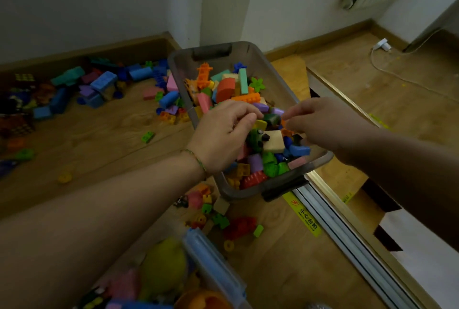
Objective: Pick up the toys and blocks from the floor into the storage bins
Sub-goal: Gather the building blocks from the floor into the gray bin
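Over the well-filled bin [270,67], left hand [223,132] and right hand [315,125] had fingers [246,113] curled, grip unclear; many blocks [99,85] lay on the floor [111,139], likely half left.

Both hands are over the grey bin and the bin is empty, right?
Not quite. The left hand and right hand are over the grey bin, but it is not empty: the head view shows it heaped with colourful blocks.
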